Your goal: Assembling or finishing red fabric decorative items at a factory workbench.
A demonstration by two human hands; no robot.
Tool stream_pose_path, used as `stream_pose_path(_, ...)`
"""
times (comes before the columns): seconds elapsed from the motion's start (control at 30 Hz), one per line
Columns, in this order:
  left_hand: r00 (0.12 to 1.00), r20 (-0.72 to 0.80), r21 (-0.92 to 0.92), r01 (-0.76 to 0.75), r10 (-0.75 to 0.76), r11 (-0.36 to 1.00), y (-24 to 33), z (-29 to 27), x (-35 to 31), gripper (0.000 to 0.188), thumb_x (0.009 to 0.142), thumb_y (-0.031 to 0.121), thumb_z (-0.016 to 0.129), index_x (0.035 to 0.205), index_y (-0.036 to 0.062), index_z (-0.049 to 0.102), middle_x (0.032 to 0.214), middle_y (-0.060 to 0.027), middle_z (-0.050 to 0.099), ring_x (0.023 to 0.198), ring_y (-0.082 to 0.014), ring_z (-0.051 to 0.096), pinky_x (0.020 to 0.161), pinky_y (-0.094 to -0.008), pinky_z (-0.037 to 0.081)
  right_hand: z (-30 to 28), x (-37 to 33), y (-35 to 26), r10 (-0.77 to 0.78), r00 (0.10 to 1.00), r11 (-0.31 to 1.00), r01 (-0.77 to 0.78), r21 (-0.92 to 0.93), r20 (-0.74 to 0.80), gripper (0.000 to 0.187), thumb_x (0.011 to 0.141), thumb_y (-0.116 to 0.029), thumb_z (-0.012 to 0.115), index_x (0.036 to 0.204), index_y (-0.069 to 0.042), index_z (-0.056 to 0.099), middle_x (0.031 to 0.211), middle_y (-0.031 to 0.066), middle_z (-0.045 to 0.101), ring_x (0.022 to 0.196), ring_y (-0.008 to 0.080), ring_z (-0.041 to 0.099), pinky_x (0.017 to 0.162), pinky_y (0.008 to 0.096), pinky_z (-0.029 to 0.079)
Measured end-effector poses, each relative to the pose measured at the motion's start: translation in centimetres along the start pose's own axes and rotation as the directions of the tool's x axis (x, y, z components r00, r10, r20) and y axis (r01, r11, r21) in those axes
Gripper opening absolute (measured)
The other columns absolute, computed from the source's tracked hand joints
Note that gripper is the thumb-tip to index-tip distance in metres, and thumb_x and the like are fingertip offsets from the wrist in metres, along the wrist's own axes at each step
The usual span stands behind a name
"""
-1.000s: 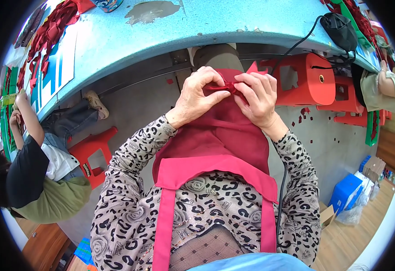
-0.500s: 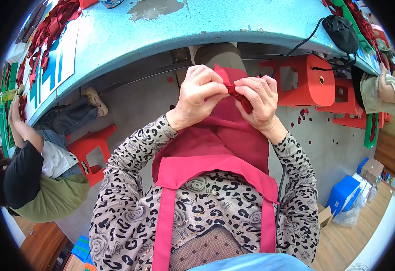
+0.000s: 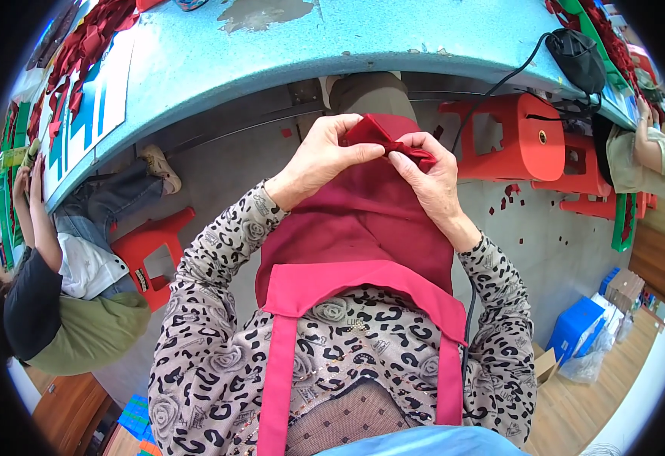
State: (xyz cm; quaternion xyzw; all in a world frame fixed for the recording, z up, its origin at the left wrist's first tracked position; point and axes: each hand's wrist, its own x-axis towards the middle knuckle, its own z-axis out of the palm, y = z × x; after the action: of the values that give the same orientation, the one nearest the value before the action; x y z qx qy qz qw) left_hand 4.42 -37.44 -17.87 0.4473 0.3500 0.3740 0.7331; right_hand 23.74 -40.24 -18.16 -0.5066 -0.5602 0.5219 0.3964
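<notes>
Left hand (image 3: 321, 153), right hand (image 3: 436, 181): both pinched on red ribbon (image 3: 370, 131), apparently bow-shaped.

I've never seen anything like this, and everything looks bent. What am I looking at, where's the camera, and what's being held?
There's no machine at work here: these are a person's own bare hands. The pictures come from a wide fisheye camera worn on the head, looking down, which is why straight edges curve.

The left hand and the right hand pinch a dark red, bow-shaped piece of fabric between thumbs and fingers, above the lap.

Beyond is a light-blue, worn tabletop. On it, toward the left, lies a heap of dark red fabric strips; toward the right sits a soft black bundle with a cord.
</notes>
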Motion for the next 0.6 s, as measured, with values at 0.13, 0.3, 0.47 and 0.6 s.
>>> stream_pose_path(0.13, 0.995, -0.035, -0.267, 0.084, -0.097, 0.96, -0.7, -0.2, 0.6, 0.017, 0.082, 0.008, 0.065, 0.097, 0.0011, 0.064, 0.088, -0.0038, 0.066, 0.08, -0.0083, 0.06, 0.075, -0.0222, 0.048, -0.3, 0.4, -0.5, 0.137, 0.988, 0.969, -0.15, 0.197, 0.077, 0.016, 0.087, -0.007, 0.06, 0.101, 0.0, 0.058, 0.092, 0.0017, 0.062, 0.083, 0.0064, 0.057, 0.075, 0.0216, 0.046)
stream_pose_path(0.3, 0.988, -0.073, -0.346, 0.102, -0.135, 0.933, -1.2, -0.4, 0.8, 0.017, 0.082, 0.008, 0.065, 0.098, 0.0019, 0.062, 0.089, -0.0046, 0.065, 0.078, -0.0086, 0.061, 0.071, -0.0221, 0.048, -1.0, 0.8, -0.7, 0.091, 0.995, 0.99, -0.095, 0.102, 0.041, 0.02, 0.09, -0.013, 0.057, 0.105, 0.0, 0.059, 0.092, 0.0021, 0.062, 0.086, 0.0063, 0.056, 0.079, 0.0202, 0.044)
stream_pose_path(0.47, 0.979, -0.126, -0.329, 0.112, -0.161, 0.938, -1.0, -0.5, 0.7, 0.016, 0.082, 0.009, 0.065, 0.096, 0.0033, 0.06, 0.087, -0.0045, 0.065, 0.075, -0.0081, 0.06, 0.065, -0.0213, 0.047, -1.4, 0.4, -1.1, 0.049, 0.998, 0.949, -0.034, 0.314, -0.038, 0.02, 0.092, -0.015, 0.054, 0.104, 0.0, 0.06, 0.091, 0.0007, 0.062, 0.085, 0.0049, 0.054, 0.079, 0.019, 0.042)
stream_pose_path(0.6, 0.981, -0.134, -0.31, 0.091, -0.138, 0.947, -0.9, 0.0, 0.6, 0.016, 0.081, 0.01, 0.066, 0.094, 0.0043, 0.059, 0.084, -0.0029, 0.063, 0.071, -0.0075, 0.058, 0.061, -0.02, 0.044, -2.0, 0.4, 0.1, 0.061, 0.998, 0.981, -0.061, 0.183, 0.0, 0.021, 0.092, -0.013, 0.054, 0.107, 0.0, 0.058, 0.093, 0.0004, 0.061, 0.084, 0.0044, 0.053, 0.077, 0.0188, 0.042)
